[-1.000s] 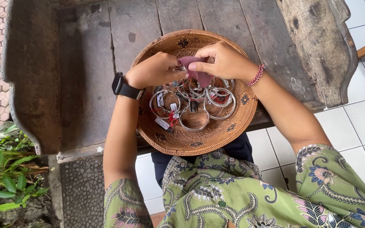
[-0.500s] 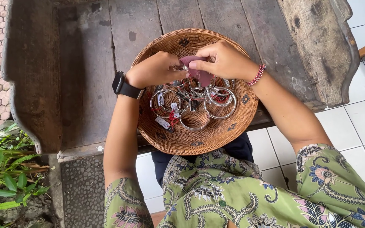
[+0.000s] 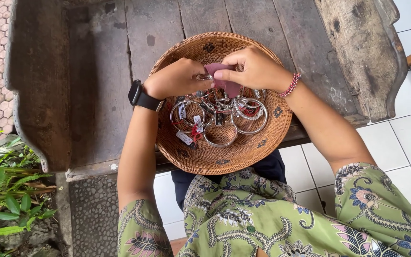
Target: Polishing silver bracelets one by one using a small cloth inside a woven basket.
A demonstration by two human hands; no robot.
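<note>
Weathered grey plank counter (image 3: 96,95) filled the upper frame, white floor tiles (image 3: 405,138) at right, green leaves (image 3: 5,200) lower left. The woven basket (image 3: 224,157) sat centre, at the counter's near edge, holding silver bangles (image 3: 220,119) with small tags. My left hand (image 3: 177,78) and right hand (image 3: 255,69) met over its far side, both pinched on a pink cloth (image 3: 229,85). A small silver piece (image 3: 204,77) peeked out between them; I couldn't make out what it was.
</note>
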